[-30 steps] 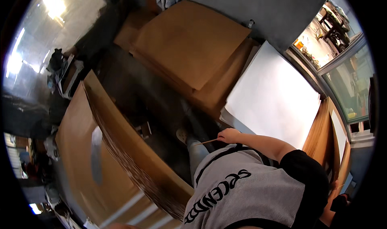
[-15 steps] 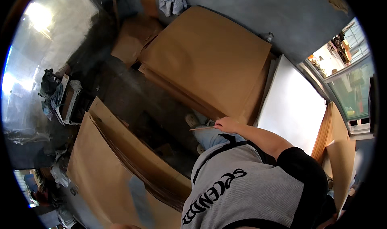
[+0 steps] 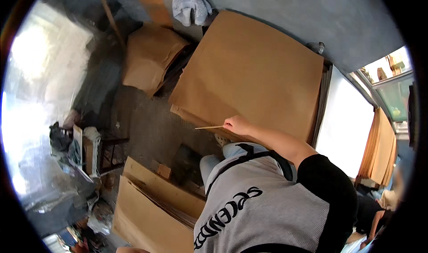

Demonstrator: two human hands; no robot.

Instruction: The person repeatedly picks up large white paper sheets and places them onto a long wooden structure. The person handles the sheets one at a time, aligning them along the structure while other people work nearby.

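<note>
Head view, looking steeply down over the person's own torso in a grey printed shirt point(image 3: 263, 208).

Right hand point(image 3: 237, 124): raised in front of the body, just right of frame centre, fingers closed in a pinch on one end of a thin wooden stick point(image 3: 209, 127). The stick is pale, slim and straight. Its long axis runs close to horizontal in the frame, along the 9-to-3 line; the held end is at 3 o'clock and the free end points to 9 o'clock, tilted very slightly down. It sits at the near lower edge of the large brown cardboard sheet point(image 3: 249, 70); whether it touches that edge I cannot tell.

Left hand: not in view, so its state is unknown.

Step in hand, as a judgement: the stick is held level against or just off the lower edge of the cardboard stack, as if for marking, gauging or separating sheets. The next move would call for a steady wrist and for keeping the stick aligned with that edge, since the pinch is at one end only and the free tip can swing.

Surroundings: a second stack of brown cardboard point(image 3: 151, 208) lies on the floor at 7 o'clock of the hand. A smaller crumpled brown sheet point(image 3: 149, 57) sits at 11 o'clock. A white board point(image 3: 345, 123) leans at 3 o'clock. A grey cloth point(image 3: 191, 8) rests at 12 o'clock, beyond the big sheet. The concrete floor point(image 3: 151, 128) is dark and dusty.
</note>
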